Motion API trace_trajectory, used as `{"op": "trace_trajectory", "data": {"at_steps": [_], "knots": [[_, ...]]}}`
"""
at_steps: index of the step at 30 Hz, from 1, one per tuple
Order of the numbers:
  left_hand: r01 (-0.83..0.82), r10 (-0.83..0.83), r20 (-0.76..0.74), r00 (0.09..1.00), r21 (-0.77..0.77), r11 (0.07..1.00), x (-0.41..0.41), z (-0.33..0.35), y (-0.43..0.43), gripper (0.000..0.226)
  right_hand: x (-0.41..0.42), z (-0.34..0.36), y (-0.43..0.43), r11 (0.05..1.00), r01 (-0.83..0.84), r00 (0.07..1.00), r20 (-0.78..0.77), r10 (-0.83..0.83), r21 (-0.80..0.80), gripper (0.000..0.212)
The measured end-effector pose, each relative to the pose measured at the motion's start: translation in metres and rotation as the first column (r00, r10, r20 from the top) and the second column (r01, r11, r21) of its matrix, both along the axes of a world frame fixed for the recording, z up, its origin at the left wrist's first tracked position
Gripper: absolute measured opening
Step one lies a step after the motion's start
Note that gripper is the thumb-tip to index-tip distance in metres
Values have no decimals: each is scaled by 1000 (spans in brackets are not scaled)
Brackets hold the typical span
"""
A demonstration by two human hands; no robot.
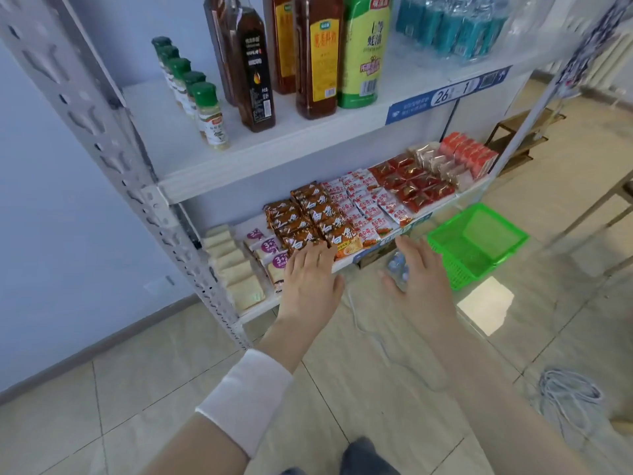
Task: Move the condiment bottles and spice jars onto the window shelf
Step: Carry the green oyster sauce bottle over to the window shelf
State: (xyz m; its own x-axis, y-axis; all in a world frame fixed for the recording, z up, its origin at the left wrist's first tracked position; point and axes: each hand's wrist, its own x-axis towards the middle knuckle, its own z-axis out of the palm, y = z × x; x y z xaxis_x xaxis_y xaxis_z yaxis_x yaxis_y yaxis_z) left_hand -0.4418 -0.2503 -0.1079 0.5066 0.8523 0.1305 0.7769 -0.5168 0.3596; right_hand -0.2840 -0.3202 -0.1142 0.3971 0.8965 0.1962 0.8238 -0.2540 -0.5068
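Observation:
A row of several green-capped spice jars (209, 114) stands at the left of the white upper shelf (239, 166). To their right stand tall dark condiment bottles (255, 80), an amber bottle with a yellow label (318, 63) and a green-labelled bottle (363, 56). My left hand (310, 279) hovers flat, fingers straight, in front of the lower shelf's snack packets. My right hand (419, 275) is also spread out and holds nothing, just left of the green basket.
The lower shelf holds rows of snack packets (342, 214) and wrapped bread (236, 269). A green plastic basket (476, 245) sits on the tiled floor to the right. A grey metal upright (113, 149) frames the rack at left. A coiled cable (568, 395) lies on the floor.

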Motion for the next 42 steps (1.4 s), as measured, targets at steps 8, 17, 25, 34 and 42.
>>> {"op": "trace_trajectory", "data": {"at_steps": [8, 17, 25, 34, 42], "knots": [[-101, 100, 95, 990, 1, 995, 94, 30, 58, 48, 105, 35, 67, 996, -50, 999, -14, 51, 72, 57], [-247, 232, 377, 897, -8, 969, 175, 57, 169, 57, 175, 86, 195, 965, -159, 982, -67, 176, 208, 64], [-364, 289, 524, 801, 44, 931, 220, 50, 236, 63, 210, 110, 298, 933, -263, 902, -280, 328, 245, 78], [-561, 421, 566, 708, 91, 823, 248, 31, 257, 64, 226, 141, 393, 822, -435, 579, -584, 569, 369, 108], [-737, 598, 594, 538, -14, 676, 277, 33, 266, 71, 226, 146, 439, 612, -646, 243, -637, 732, 457, 95]]}}
